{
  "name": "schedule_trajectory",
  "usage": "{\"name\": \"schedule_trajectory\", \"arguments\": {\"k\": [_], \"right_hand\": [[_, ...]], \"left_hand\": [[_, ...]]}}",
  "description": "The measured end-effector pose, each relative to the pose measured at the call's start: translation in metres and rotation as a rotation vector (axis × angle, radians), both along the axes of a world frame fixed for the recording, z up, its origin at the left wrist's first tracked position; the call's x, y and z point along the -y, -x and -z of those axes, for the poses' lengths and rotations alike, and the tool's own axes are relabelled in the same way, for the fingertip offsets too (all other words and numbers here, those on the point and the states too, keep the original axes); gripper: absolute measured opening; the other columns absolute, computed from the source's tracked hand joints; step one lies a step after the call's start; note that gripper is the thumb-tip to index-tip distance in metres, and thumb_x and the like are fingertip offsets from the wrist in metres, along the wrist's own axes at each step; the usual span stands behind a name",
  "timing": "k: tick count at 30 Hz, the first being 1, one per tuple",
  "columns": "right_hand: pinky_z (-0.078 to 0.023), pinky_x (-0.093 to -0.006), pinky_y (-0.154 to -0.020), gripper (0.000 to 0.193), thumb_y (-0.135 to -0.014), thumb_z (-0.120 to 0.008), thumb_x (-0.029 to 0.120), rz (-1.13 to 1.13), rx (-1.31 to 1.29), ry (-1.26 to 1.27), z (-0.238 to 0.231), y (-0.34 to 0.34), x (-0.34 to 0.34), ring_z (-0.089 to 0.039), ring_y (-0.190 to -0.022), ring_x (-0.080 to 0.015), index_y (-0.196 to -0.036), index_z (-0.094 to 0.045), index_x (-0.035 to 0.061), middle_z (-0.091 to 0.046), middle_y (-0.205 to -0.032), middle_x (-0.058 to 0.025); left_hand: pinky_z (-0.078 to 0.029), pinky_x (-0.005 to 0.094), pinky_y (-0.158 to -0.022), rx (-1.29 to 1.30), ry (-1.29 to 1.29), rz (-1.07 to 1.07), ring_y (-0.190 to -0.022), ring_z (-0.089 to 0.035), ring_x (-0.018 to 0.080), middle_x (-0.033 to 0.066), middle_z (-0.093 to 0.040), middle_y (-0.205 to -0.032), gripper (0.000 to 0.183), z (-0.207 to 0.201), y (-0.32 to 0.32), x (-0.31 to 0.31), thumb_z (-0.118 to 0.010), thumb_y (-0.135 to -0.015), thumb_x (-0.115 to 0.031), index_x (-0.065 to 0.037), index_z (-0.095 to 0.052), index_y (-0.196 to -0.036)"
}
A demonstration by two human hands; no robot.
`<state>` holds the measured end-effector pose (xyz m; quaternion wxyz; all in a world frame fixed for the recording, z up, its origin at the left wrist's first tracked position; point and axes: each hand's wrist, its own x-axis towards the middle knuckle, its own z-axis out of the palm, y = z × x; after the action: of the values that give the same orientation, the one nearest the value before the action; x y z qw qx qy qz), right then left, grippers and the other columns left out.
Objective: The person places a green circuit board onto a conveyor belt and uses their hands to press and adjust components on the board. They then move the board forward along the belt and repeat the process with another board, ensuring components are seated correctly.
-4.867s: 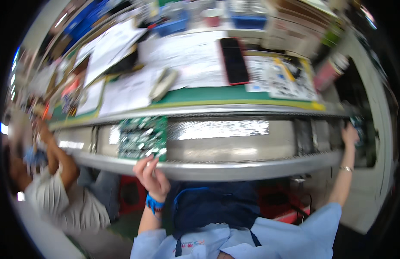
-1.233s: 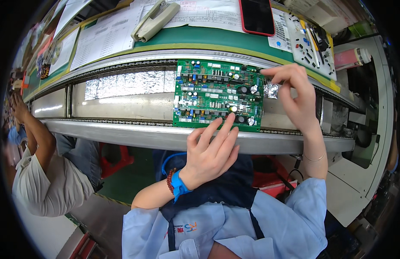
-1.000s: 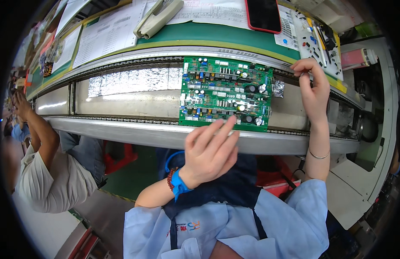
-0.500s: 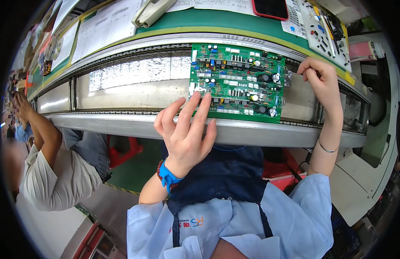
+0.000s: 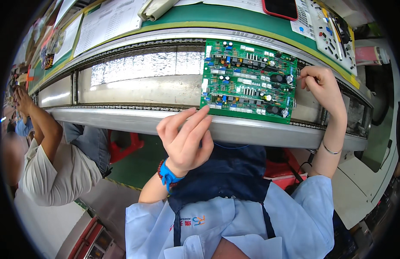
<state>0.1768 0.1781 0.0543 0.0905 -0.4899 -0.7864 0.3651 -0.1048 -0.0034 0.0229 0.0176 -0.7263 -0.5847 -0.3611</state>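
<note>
A green circuit board (image 5: pixel 250 113), crowded with capacitors, white connectors and other small parts, lies across the two rails of a metal conveyor track. My left hand (image 5: pixel 182 142) is at its front left corner, fingers stretched, with the fingertips over the near rail close to the board's edge. Whether they touch the board I cannot tell. At the board's right edge is my right hand (image 5: pixel 323 88), its fingers curled in and the fingertips close beside a connector there. Anything within those fingers is hidden.
Beyond the track, a green bench top (image 5: pixel 200 16) carries paper sheets (image 5: pixel 108 26), a red-cased phone (image 5: pixel 280 7) and a white tray (image 5: pixel 333 41) of small components. A co-worker (image 5: pixel 57 172) sits to the left. The track's near rail (image 5: pixel 135 123) runs in front of me.
The board has shifted a little right along the track. My left fingers have drawn back from its top and closer together. My right fingertips have come to its right edge. The view has shifted slightly.
</note>
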Motion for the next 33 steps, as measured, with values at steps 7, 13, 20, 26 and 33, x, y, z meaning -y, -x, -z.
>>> {"name": "schedule_trajectory", "arguments": {"k": [7, 13, 20, 26, 33], "right_hand": [[-0.041, -0.0238, -0.051, 0.021, -0.078, -0.045, 0.007, 0.033, -0.009, 0.122, 0.004, -0.007, -0.004, -0.057, -0.057, -0.0101, -0.076, -0.062, -0.0052, -0.061, -0.062, -0.0075], [-0.04, -0.0238, -0.049, 0.021, -0.078, -0.044, 0.007, 0.043, -0.031, 0.143, 0.005, -0.009, -0.005, -0.054, -0.054, -0.0095, -0.073, -0.061, -0.0055, -0.06, -0.06, -0.0068], [-0.042, -0.024, -0.05, 0.021, -0.078, -0.044, 0.006, 0.024, -0.016, 0.146, 0.004, -0.009, -0.005, -0.055, -0.055, -0.009, -0.073, -0.061, -0.0058, -0.06, -0.06, -0.0067], [-0.043, -0.0254, -0.054, 0.021, -0.078, -0.045, 0.007, 0.025, -0.087, 0.148, 0.005, -0.004, -0.002, -0.057, -0.058, -0.0115, -0.075, -0.06, -0.0066, -0.06, -0.062, -0.0082], [-0.045, -0.0265, -0.056, 0.02, -0.078, -0.045, 0.006, 0.012, -0.07, 0.124, 0.005, -0.002, -0.001, -0.059, -0.06, -0.0132, -0.078, -0.06, -0.0067, -0.061, -0.063, -0.0099]], "left_hand": [[-0.037, 0.0328, -0.086, 0.016, 0.036, 0.063, -0.097, -0.062, 0.0217, 0.0069, -0.068, -0.107, 0.03, 0.007, -0.005, 0.002, -0.063, -0.068, -0.005, -0.007, -0.065, -0.098], [-0.037, 0.0325, -0.085, 0.053, 0.034, 0.132, -0.095, -0.062, 0.0223, 0.0078, -0.069, -0.106, 0.029, 0.005, -0.017, 0.0, -0.06, -0.068, -0.001, -0.006, -0.063, -0.097], [-0.037, 0.0329, -0.085, 0.103, 0.053, 0.163, -0.096, -0.062, 0.0222, 0.0074, -0.069, -0.106, 0.028, 0.005, -0.026, 0.0, -0.061, -0.068, -0.003, -0.006, -0.064, -0.095], [-0.037, 0.0325, -0.085, 0.083, 0.078, 0.16, -0.097, -0.061, 0.0222, 0.0071, -0.068, -0.106, 0.027, 0.004, -0.032, -0.002, -0.062, -0.067, -0.004, -0.006, -0.065, -0.094], [-0.036, 0.0327, -0.086, 0.071, 0.106, 0.193, -0.098, -0.061, 0.022, 0.0066, -0.068, -0.107, 0.027, 0.003, -0.035, -0.003, -0.062, -0.067, -0.005, -0.007, -0.065, -0.094]]}}
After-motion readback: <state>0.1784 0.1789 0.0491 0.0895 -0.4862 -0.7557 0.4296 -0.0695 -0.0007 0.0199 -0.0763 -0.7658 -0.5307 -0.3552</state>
